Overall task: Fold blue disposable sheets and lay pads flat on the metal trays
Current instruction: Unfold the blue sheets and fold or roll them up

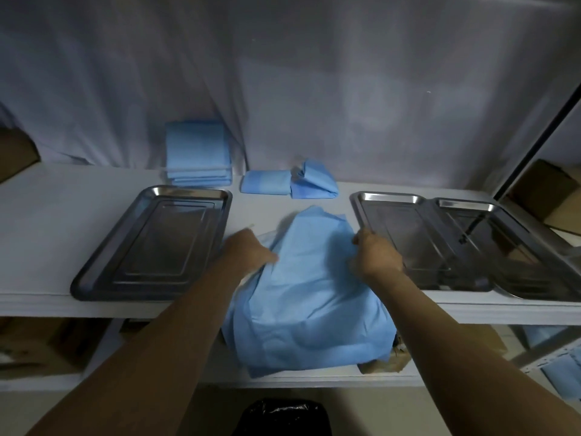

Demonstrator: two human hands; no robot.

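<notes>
Dim lighting throughout. A creased white cloth backdrop (314, 89) hangs behind a white shelf (47, 215). A lower shelf (314, 377) holds cardboard boxes (41, 344). A black bin bag (283, 416) sits below on the floor.

On the shelf (47, 209) before me, one tray (151, 243) lies to my left and two trays (408, 240) (515, 250) sit side by side, touching, to my right. Between them a sheet (308, 278) lies under my left hand (248, 250) and right hand (374, 250), draping over the front edge. Behind the left tray rests a stack of pads (198, 152), with two folded sheets (265, 181) (314, 180) to its right.
</notes>
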